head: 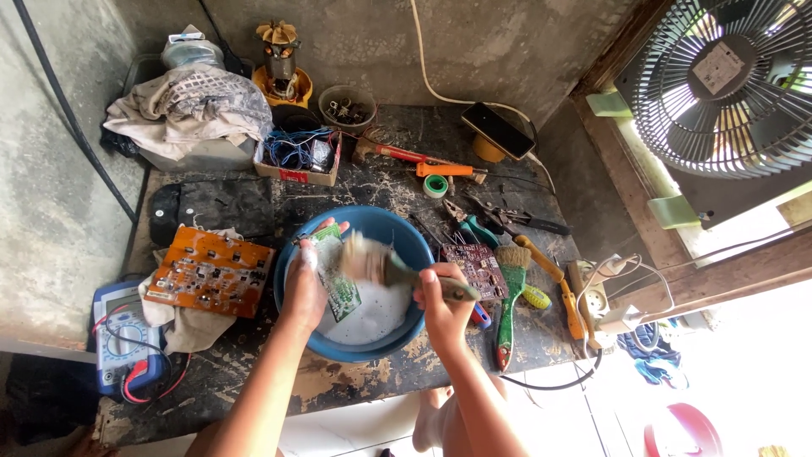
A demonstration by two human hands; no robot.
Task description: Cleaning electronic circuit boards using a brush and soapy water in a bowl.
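- The left hand (303, 292) held a small green circuit board (336, 272) over the blue bowl (298, 326), so that anything brushed off it would likely fall into the bowl and not onto the bench (372, 377)
- Its fingers were closed around the left edge of the board, which left most of the board's face bare for the brush
- The board was tilted, with its top end near the bowl's far rim and its low end down by the white foamy stuff (376, 317) inside the bowl
- The right hand (444, 305) had its fingers closed tight around the handle of a paintbrush (385, 267); the bristles looked blurry and sat right beside the board
- A second brush with a green handle (507, 296) lay just to the right of the bowl, near the right hand
- A dark red circuit board (474, 267) lay between that brush and the bowl
- An orange circuit board (210, 271) rested on a cloth to the left of the bowl, off the dirty bench top
- A blue meter (118, 343) with red and black wires sat at the far left edge
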